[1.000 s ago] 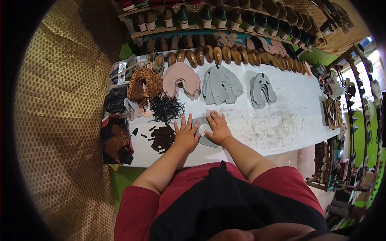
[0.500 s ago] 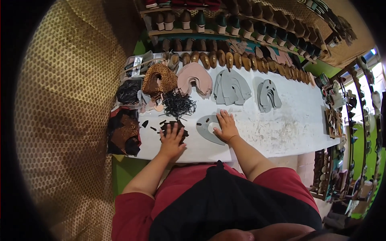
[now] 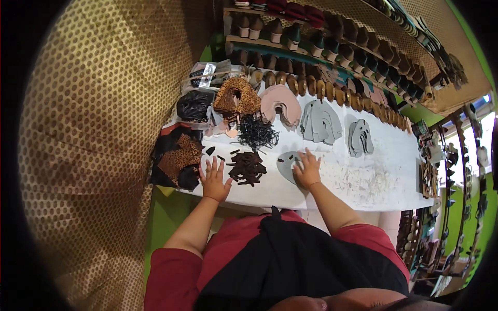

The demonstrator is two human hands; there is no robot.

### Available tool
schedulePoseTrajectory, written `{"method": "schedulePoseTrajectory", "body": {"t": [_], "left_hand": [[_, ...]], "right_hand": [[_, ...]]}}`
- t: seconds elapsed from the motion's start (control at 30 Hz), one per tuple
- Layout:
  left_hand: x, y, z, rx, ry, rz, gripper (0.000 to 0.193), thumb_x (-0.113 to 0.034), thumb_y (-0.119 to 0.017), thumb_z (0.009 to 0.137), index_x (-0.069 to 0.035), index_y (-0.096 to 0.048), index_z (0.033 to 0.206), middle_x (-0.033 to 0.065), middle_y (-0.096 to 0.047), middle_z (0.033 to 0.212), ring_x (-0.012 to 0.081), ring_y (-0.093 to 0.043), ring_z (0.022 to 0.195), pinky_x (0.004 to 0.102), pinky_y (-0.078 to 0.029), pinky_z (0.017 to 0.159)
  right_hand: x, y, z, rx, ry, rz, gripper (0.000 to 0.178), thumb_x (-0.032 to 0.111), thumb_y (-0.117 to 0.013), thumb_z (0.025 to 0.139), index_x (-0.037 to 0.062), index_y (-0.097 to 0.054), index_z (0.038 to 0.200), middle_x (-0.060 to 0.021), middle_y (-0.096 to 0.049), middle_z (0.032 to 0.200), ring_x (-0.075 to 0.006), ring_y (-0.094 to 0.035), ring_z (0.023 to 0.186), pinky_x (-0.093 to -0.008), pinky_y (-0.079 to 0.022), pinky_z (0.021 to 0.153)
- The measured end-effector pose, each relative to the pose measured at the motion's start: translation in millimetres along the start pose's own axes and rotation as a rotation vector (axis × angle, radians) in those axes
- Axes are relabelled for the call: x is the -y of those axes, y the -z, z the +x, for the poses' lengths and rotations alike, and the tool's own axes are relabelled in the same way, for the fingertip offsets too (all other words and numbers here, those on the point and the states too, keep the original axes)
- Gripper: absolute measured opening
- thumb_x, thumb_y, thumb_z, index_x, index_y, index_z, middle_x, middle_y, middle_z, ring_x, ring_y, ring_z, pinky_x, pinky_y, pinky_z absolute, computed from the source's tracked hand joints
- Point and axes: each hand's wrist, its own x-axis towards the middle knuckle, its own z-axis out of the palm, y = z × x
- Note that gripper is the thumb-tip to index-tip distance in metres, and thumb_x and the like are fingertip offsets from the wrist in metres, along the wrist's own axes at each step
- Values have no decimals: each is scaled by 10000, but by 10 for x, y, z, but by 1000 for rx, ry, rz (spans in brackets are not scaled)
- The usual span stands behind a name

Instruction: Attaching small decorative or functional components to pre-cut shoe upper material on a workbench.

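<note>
My left hand (image 3: 213, 182) lies with spread fingers near the table's front edge, between a bundle of black and leopard-print scraps (image 3: 179, 158) and a heap of small dark brown strips (image 3: 247, 168). Two small dark pieces (image 3: 210, 151) lie just beyond its fingertips. My right hand (image 3: 309, 170) rests, fingers apart, over the right side of a grey curved shoe-upper piece (image 3: 285, 165) that has small dark marks on it. Part of that piece is hidden under the hand. Neither hand grips anything.
Behind them are a tangle of black strips (image 3: 258, 132) and stacks of leopard-print (image 3: 236, 96), pink (image 3: 280, 105) and grey uppers (image 3: 320, 123). Another grey stack (image 3: 360, 139) lies to the right. Wooden shoe lasts (image 3: 321, 89) line the table's back, below shelves of heeled shoes. A patterned curtain (image 3: 98, 155) hangs at left.
My left hand has come off the brown strips and moved left, uncovering the heap. My right hand stays over the grey piece. The whole view has shifted as my head turned.
</note>
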Motion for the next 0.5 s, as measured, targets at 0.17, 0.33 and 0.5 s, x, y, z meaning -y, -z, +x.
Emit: {"method": "schedulePoseTrajectory", "body": {"t": [0.17, 0.33, 0.5], "left_hand": [[-11, 19, 19, -14, -17, -32, 752, -407, -634, 847, -99, -400, 1492, 177, -191, 1633, 412, -132, 1505, 612, -32, 1177], [4, -3, 17, -4, -26, -48, 701, -411, -622, 859, -96, -446, 1460, 174, -200, 1631, 413, -141, 1503, 615, -38, 1176], [-6, 5, 25, 29, -17, -47, 662, -410, -618, 864, -91, -483, 1428, 176, -198, 1631, 412, -134, 1506, 617, -39, 1175]], "right_hand": [[675, -362, 64, 58, 119, 52, 249, 325, -731, 816, 281, -751, 1060, -86, -468, 1472, -350, -342, 1425, -751, -124, 1106], [1027, -408, 186, 62, 128, 40, 138, 280, -758, 783, 261, -782, 917, -72, -469, 1478, -364, -308, 1443, -772, -119, 1096], [1078, -451, 160, 104, 172, -8, 89, 227, -757, 740, 169, -741, 804, -101, -443, 1503, -415, -265, 1453, -775, -139, 1089]]}}
